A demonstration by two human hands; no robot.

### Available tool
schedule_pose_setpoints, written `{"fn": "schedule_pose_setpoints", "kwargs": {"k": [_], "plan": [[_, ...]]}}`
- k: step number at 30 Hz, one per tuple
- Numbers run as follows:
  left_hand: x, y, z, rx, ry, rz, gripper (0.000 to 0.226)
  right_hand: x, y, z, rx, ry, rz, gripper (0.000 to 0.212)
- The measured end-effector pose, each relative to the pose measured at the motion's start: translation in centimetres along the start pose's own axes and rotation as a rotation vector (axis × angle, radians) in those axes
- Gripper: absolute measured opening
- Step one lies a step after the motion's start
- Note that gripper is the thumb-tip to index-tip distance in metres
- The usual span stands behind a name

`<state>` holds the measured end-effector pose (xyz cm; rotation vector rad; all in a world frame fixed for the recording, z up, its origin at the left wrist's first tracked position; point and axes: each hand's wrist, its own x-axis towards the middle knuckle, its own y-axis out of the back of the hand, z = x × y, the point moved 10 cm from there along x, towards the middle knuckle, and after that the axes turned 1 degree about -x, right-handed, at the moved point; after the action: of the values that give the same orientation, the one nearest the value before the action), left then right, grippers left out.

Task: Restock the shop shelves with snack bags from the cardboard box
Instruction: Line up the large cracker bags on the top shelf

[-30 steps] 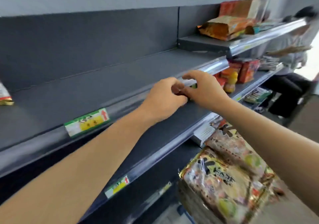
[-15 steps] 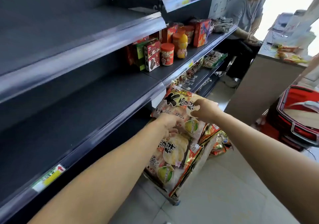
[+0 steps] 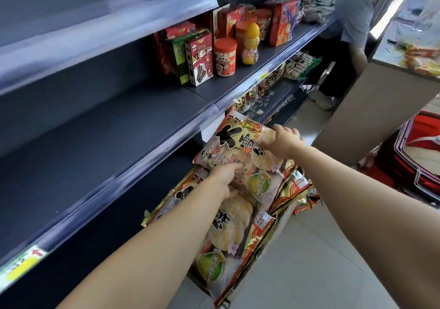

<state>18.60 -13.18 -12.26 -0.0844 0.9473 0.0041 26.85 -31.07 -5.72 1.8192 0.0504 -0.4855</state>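
Observation:
A snack bag (image 3: 238, 149) of rice crackers with red, gold and black print is raised above the cardboard box (image 3: 273, 244) on the floor. My left hand (image 3: 226, 175) grips its lower left edge. My right hand (image 3: 283, 142) pinches its upper right corner. Several more snack bags (image 3: 228, 235) of the same kind fill the box below. The dark shelf (image 3: 107, 146) to the left of the bag is bare along its middle level.
Boxes and jars (image 3: 223, 56) stand on the far part of the middle shelf. A person (image 3: 352, 30) stands at the aisle's end beside a counter (image 3: 371, 108). A red basket (image 3: 419, 156) sits at the right. Grey floor tiles (image 3: 321, 249) lie beside the box.
My hands left the upper shelf rail, dropped to the box and took hold of a snack bag, which has since risen a little. The view has swung downward and right.

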Motion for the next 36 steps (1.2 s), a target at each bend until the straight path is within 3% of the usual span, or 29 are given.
{"fn": "schedule_pose_setpoints", "kwargs": {"k": [6,10,16,21,24,29,36], "plan": [[1.9,0.7,0.0,-0.122,0.009,-0.003,0.039,1.9,-1.5,0.8,-0.013,-0.05,-0.066,0.103],[2.4,1.6,1.3,-0.141,-0.052,0.064,0.056,1.9,-1.3,0.6,0.062,-0.084,-0.029,0.101],[-0.9,2.5,4.9,-0.069,-0.18,0.107,0.03,-0.4,2.4,-0.9,0.165,-0.045,0.041,0.098],[-6.7,4.0,10.3,0.042,-0.403,0.236,0.052,-4.2,7.7,-2.6,0.358,0.046,0.154,0.096],[-10.4,4.5,13.8,0.038,-0.52,0.221,0.071,-7.3,11.9,-4.3,0.44,0.113,0.236,0.094],[-17.7,8.6,19.1,-0.059,-0.707,0.241,0.075,-12.9,18.2,-9.9,0.535,0.283,0.336,0.083],[-32.0,20.6,23.1,-0.212,-0.973,0.467,0.054,-20.0,22.5,-24.5,0.68,0.552,0.342,0.084]]}}
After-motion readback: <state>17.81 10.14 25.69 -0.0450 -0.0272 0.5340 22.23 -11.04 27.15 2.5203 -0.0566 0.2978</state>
